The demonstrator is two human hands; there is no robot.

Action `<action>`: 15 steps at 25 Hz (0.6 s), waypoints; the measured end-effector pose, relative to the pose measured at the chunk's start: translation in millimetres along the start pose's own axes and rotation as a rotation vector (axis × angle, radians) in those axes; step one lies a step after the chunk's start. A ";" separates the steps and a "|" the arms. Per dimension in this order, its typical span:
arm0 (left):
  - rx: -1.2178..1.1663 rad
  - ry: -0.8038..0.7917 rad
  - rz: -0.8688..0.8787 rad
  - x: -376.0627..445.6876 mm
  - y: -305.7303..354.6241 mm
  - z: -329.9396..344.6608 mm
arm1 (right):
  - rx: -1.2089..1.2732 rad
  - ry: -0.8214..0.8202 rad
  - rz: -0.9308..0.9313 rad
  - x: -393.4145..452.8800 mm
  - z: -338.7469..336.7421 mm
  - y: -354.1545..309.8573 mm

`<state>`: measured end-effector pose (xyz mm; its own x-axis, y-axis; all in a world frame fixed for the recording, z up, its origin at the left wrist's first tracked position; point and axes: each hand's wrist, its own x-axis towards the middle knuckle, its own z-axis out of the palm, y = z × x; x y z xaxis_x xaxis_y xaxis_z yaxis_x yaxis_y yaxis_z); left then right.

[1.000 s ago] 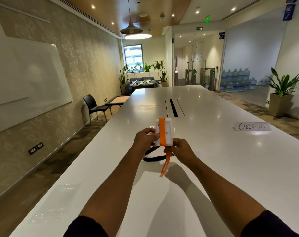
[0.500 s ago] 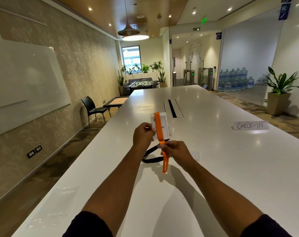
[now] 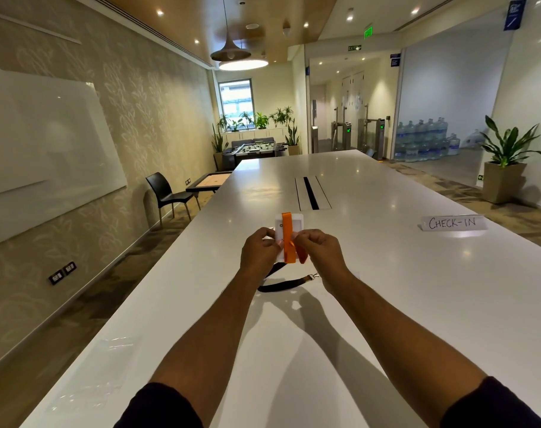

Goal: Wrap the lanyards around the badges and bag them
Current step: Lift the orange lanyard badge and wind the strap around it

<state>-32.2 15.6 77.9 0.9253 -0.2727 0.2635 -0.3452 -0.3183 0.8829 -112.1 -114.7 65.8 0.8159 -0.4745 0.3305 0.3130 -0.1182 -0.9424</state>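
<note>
Your left hand (image 3: 259,253) pinches the left edge of a white badge (image 3: 279,239), fingers curled in against the card and holding it upright above the table (image 3: 417,304). Your right hand (image 3: 320,251) meets it from the other side, fingertips closed on the orange lanyard (image 3: 287,239), which runs as a vertical band up the front of the badge and over its top edge. A second fold of the same orange strap shows just right of that band, under your right fingers. The badge sits between the two hands, its upper part standing clear above your knuckles.

Below your wrists a black lanyard (image 3: 283,285) lies flat on the table, its metal clip at the right end, just beside your right wrist. Whether it joins a badge you cannot tell; your left forearm hides its far end.

Near the table's left edge, close to you, lie clear plastic bags (image 3: 108,359), well apart from your hands. Off to the right stands a paper sign (image 3: 452,223) reading CHECK-IN.
</note>
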 end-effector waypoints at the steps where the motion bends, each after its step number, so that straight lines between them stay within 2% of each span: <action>1: -0.011 -0.009 0.002 -2.1 -0.6 0.8 | 0.031 -0.002 0.016 0.8 0.2 -1.1; 7: -0.016 -0.116 -0.026 -11.1 -2.5 4.1 | -0.078 0.093 0.027 8.0 -2.0 -5.3; 11: -0.089 -0.188 -0.046 -14.4 -5.1 1.7 | -0.272 0.018 -0.090 3.6 -6.3 -6.5; 15: -0.093 -0.219 -0.065 -20.3 -4.0 2.4 | -0.504 0.085 -0.140 1.2 -3.4 -7.8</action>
<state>-49.9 20.2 68.0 0.8857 -0.4476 0.1234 -0.2605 -0.2591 0.9301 -115.2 -117.3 73.4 0.7340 -0.4907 0.4696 0.1265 -0.5805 -0.8044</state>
